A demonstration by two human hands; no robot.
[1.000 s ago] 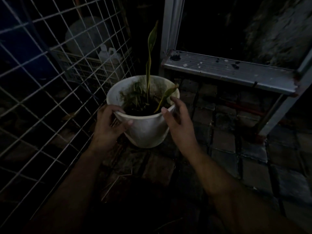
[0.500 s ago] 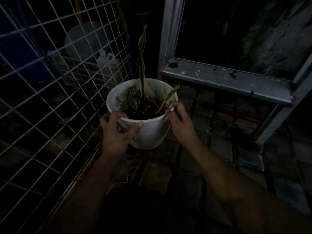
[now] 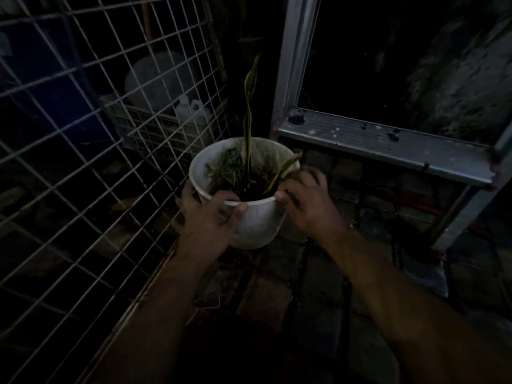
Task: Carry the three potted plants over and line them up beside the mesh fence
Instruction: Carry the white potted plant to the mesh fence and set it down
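Observation:
One white pot (image 3: 257,225) with a tall thin-leaved plant (image 3: 248,106) stands on the dark brick paving, close beside the white mesh fence (image 3: 83,167). My left hand (image 3: 207,220) grips the pot's near-left rim, thumb over the edge. On the near-right rim my right hand (image 3: 307,203) holds the pot, fingers curled by a bent leaf. The scene is very dim. Only this one pot is in view.
An aluminium ladder (image 3: 388,145) stands right of the pot, its step just behind it. Behind the fence sit a white slatted crate (image 3: 155,128) with jugs and a blue barrel (image 3: 55,87). Brick paving (image 3: 277,295) stretches toward me.
Both hands have closed onto the pot's rim; a second ago they were spread just off it. The pot has shifted slightly nearer the fence.

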